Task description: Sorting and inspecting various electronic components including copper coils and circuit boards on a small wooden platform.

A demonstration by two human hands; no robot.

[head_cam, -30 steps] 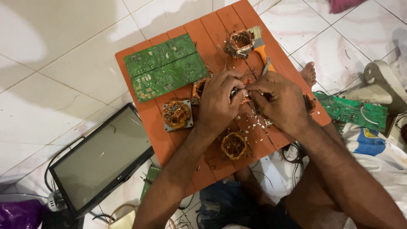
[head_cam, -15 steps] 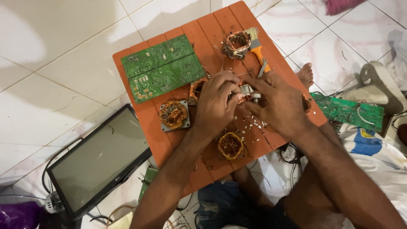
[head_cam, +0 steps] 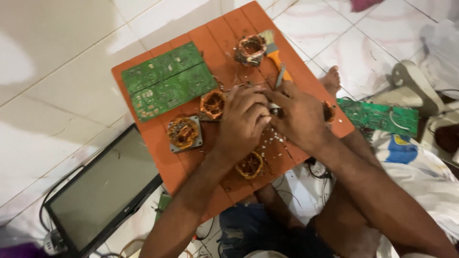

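— Both hands meet over the middle of the orange slatted surface [head_cam: 158, 138], right? How tight is each grip?

— Left hand [head_cam: 244, 122] is curled over, knuckles up, fingers folded down onto a small metal part [head_cam: 275, 111] that barely peeks out between my hands. Right hand [head_cam: 299, 114] pinches in from the other side, fingertips pressed against the same part. Whether either grip is fully clamped on it, I cannot tell; my fingers cover it.

— Which way does the part point?

— Too hidden to say. Its long axis doesn't show.

— What lies around it?

— Orange-handled brush [head_cam: 275, 55] just beyond my right fingers, its long axis running away from me, bristles at the far end beside a copper-wound coil [head_cam: 249, 49]. Another coil [head_cam: 213, 104] touches my left hand, one [head_cam: 184, 133] sits further left, one [head_cam: 249, 165] near my wrist. Two green circuit boards [head_cam: 167, 79] lie at the far left.
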